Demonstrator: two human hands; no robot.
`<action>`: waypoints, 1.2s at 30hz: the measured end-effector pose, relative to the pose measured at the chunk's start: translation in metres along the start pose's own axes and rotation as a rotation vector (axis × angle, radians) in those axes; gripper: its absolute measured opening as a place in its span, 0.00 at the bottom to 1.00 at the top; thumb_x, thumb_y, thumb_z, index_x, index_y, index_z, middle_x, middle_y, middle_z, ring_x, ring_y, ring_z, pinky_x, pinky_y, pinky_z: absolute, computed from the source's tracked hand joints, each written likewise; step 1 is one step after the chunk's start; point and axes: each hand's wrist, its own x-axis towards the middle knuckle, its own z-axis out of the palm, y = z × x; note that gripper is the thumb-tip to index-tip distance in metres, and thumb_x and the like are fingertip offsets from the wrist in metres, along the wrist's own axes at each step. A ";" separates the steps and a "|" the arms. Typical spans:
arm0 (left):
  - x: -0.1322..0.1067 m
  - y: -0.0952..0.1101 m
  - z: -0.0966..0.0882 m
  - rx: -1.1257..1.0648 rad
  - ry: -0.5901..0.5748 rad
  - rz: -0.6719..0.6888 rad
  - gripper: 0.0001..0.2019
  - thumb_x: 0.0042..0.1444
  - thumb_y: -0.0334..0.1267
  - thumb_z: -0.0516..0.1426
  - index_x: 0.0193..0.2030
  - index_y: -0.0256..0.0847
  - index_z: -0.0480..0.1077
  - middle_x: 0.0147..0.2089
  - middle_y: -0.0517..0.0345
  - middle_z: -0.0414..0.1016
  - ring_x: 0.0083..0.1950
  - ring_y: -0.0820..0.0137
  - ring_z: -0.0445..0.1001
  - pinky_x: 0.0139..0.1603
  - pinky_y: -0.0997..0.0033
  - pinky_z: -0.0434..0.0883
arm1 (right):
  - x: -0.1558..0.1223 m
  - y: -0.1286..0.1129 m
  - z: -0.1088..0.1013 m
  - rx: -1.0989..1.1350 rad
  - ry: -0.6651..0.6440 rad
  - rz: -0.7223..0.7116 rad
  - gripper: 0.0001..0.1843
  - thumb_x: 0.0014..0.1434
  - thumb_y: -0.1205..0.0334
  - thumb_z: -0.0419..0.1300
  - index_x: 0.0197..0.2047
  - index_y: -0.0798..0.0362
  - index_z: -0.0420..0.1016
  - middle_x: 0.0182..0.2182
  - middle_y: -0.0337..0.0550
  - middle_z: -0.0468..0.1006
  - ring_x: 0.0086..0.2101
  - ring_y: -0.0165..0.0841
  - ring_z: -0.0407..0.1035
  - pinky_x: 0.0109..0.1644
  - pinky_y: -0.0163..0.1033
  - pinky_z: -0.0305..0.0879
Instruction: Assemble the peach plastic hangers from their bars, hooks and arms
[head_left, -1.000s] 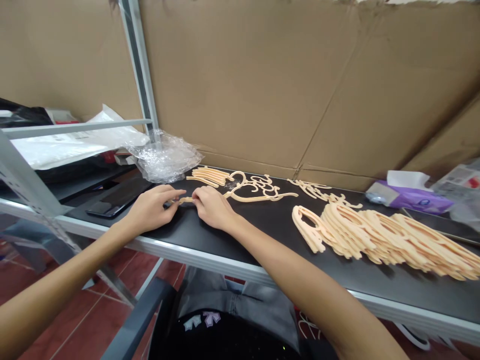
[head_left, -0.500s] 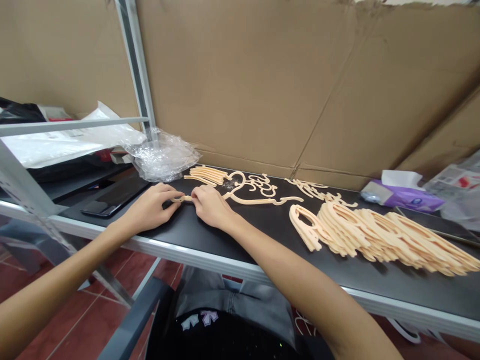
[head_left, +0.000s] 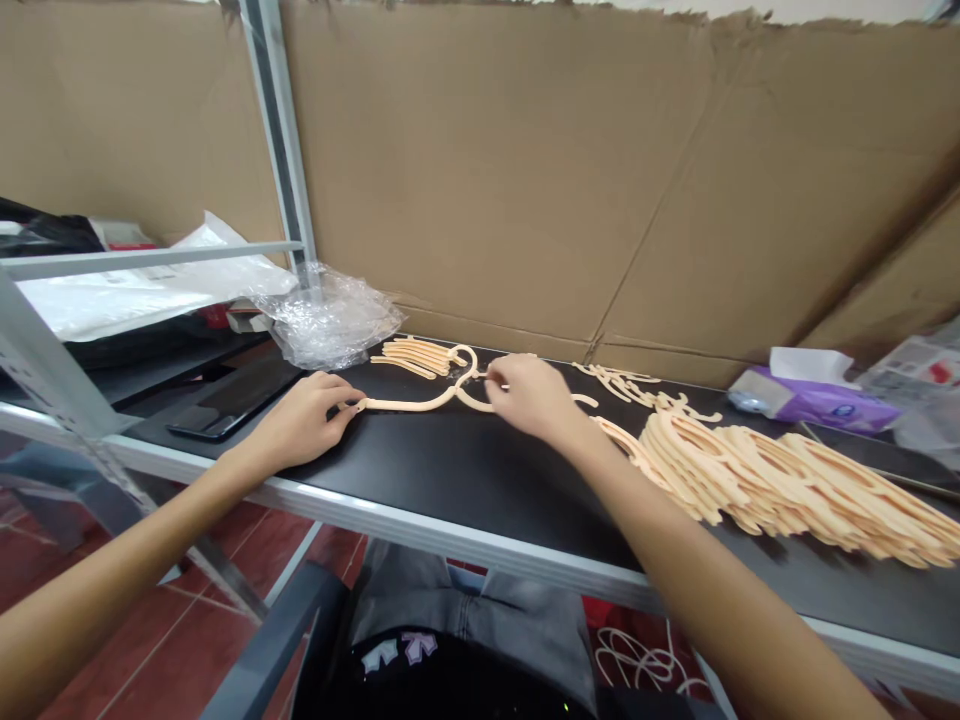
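A cream plastic clothes hanger [head_left: 416, 405] lies on the black tabletop, its hook pointing toward the back. My left hand [head_left: 307, 415] pinches the hanger's left end between thumb and fingers. My right hand [head_left: 529, 395] is over the hanger's right arm, near the small curved hook pieces, and hides most of them. Its fingers are curled together, and what they grip is hidden. Behind the hanger sits a row of straight cream strips [head_left: 412, 355].
Stacked cream hangers [head_left: 750, 470] fill the table's right side, with loose curved pieces [head_left: 615, 380] behind them. A purple tissue pack [head_left: 817, 395] sits farther back. Crumpled clear plastic [head_left: 330, 320] and a dark tablet-like slab [head_left: 236, 395] lie left, near a metal shelf post [head_left: 281, 130].
My right hand has left the hanger's left end and moved right, over the small curved pieces. My left hand stays on the left end. The view has shifted slightly.
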 end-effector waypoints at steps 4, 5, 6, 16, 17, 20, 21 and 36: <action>0.001 0.002 -0.003 0.007 -0.025 -0.055 0.20 0.63 0.46 0.51 0.46 0.37 0.80 0.47 0.46 0.81 0.50 0.57 0.76 0.54 0.58 0.72 | -0.005 0.040 -0.008 -0.008 -0.180 0.127 0.15 0.62 0.56 0.58 0.46 0.51 0.82 0.46 0.50 0.81 0.47 0.42 0.73 0.48 0.41 0.63; 0.001 0.002 -0.003 0.005 -0.028 -0.067 0.20 0.63 0.47 0.51 0.45 0.38 0.80 0.47 0.46 0.81 0.50 0.56 0.76 0.54 0.58 0.72 | -0.007 0.045 -0.009 -0.015 -0.226 0.137 0.17 0.61 0.54 0.59 0.49 0.50 0.81 0.47 0.50 0.81 0.48 0.42 0.73 0.49 0.41 0.63; 0.002 0.002 -0.003 0.002 -0.029 -0.075 0.20 0.62 0.47 0.51 0.45 0.38 0.81 0.47 0.45 0.81 0.50 0.56 0.76 0.55 0.57 0.72 | -0.008 0.048 -0.010 -0.030 -0.267 0.142 0.18 0.60 0.52 0.61 0.51 0.49 0.81 0.47 0.49 0.81 0.49 0.43 0.73 0.50 0.42 0.63; 0.005 -0.004 -0.002 0.014 0.001 -0.047 0.19 0.61 0.48 0.51 0.41 0.41 0.81 0.45 0.46 0.82 0.49 0.56 0.77 0.54 0.57 0.73 | -0.010 0.036 -0.019 -0.095 -0.398 0.147 0.12 0.62 0.57 0.60 0.41 0.52 0.83 0.42 0.54 0.82 0.49 0.46 0.72 0.51 0.46 0.62; 0.005 -0.004 -0.003 0.020 0.010 -0.040 0.18 0.61 0.48 0.52 0.40 0.41 0.80 0.45 0.47 0.82 0.48 0.56 0.77 0.54 0.57 0.73 | -0.010 0.035 -0.019 -0.092 -0.400 0.146 0.12 0.62 0.57 0.60 0.41 0.52 0.83 0.41 0.54 0.82 0.48 0.45 0.73 0.51 0.45 0.63; 0.004 -0.004 -0.003 0.028 0.047 -0.022 0.16 0.60 0.48 0.53 0.39 0.44 0.80 0.43 0.50 0.82 0.48 0.57 0.76 0.55 0.58 0.72 | -0.011 0.036 -0.021 -0.074 -0.412 0.155 0.11 0.62 0.56 0.61 0.40 0.51 0.83 0.40 0.51 0.82 0.46 0.43 0.74 0.50 0.44 0.63; 0.004 -0.005 -0.004 0.029 0.067 -0.020 0.16 0.60 0.48 0.53 0.39 0.44 0.80 0.43 0.51 0.82 0.48 0.58 0.76 0.55 0.58 0.72 | -0.011 0.036 -0.021 -0.063 -0.413 0.158 0.10 0.62 0.56 0.62 0.40 0.51 0.83 0.40 0.50 0.82 0.45 0.42 0.75 0.49 0.43 0.63; 0.080 0.062 0.022 0.052 -0.099 0.185 0.17 0.64 0.46 0.52 0.46 0.41 0.79 0.48 0.48 0.81 0.53 0.57 0.77 0.56 0.58 0.71 | -0.014 0.034 -0.023 -0.084 -0.348 0.163 0.06 0.57 0.63 0.65 0.38 0.50 0.83 0.39 0.47 0.83 0.41 0.41 0.76 0.44 0.41 0.65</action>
